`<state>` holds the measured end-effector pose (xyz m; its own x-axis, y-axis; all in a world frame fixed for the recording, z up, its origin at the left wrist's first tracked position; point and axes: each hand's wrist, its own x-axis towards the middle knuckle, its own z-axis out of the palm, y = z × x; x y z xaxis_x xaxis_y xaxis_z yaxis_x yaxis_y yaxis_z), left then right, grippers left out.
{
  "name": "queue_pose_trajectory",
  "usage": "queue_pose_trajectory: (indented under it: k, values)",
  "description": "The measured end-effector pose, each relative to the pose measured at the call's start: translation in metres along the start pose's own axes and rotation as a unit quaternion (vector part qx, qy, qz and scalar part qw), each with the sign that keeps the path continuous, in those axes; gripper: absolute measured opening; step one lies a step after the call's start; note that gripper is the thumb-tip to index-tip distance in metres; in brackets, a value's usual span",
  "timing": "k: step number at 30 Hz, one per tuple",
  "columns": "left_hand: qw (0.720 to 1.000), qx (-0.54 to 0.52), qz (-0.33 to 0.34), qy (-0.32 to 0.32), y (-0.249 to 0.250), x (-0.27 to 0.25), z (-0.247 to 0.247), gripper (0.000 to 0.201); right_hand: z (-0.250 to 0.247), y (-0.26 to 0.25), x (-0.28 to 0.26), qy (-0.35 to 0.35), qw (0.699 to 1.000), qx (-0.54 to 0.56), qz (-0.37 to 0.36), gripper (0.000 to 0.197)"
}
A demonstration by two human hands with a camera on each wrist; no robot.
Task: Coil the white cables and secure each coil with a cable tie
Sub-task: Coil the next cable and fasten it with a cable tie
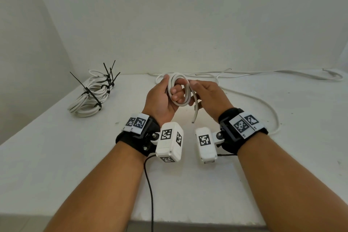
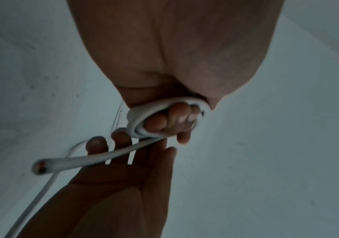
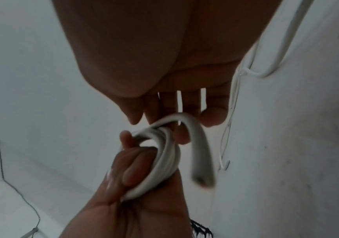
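My left hand [image 1: 163, 98] holds a small coil of white cable [image 1: 186, 94] above the white table [image 1: 56, 156], with its fingers [image 2: 176, 122] curled through the loops [image 2: 136, 124]. My right hand [image 1: 205, 94] is against the coil's right side, fingers [image 3: 174, 104] straight, thumb on top. The cable's cut end [image 1: 194, 115] hangs down between my wrists and lies across the right hand's fingers [image 2: 121, 145]. In the right wrist view the coil [image 3: 164, 161] sits in the left hand [image 3: 131, 169], with the blurred loose end [image 3: 203, 177] beside it.
Several tied coils with black cable ties [image 1: 90, 98] are piled at the back left. Loose white cables [image 1: 282, 72] trail along the wall at the back right, and one [image 1: 271, 111] curves over the table to the right. A black cord [image 1: 150, 184] hangs off the front edge.
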<state>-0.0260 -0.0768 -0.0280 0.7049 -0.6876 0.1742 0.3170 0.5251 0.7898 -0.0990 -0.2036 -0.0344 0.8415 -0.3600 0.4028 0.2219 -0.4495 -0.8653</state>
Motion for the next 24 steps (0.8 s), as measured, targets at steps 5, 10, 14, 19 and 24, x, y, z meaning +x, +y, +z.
queue_pose_trajectory:
  k: [5, 10, 14, 19, 24]
  values:
    - [0.999, 0.017, -0.006, 0.04, -0.004, 0.001, -0.005, 0.058, 0.003, 0.004, 0.001, 0.024, 1.0, 0.007, -0.007, 0.019]
    - [0.942, 0.323, 0.031, 0.09, -0.006, -0.002, -0.007, 0.05, -0.007, 0.004, 0.002, 0.046, 0.993, -0.101, -0.032, 0.024]
    - [0.945, 0.311, -0.059, 0.077, -0.001, -0.003, -0.015, 0.046, -0.01, 0.007, 0.002, 0.013, 0.982, -0.185, -0.028, 0.025]
    - [0.973, 0.154, -0.105, 0.139, -0.007, 0.0, -0.006, 0.033, -0.005, 0.006, 0.003, -0.018, 0.976, -0.214, -0.031, 0.027]
    - [0.972, 0.038, -0.016, 0.232, -0.005, 0.002, 0.008, 0.032, 0.008, 0.0, 0.003, -0.022, 0.979, -0.196, -0.049, 0.024]
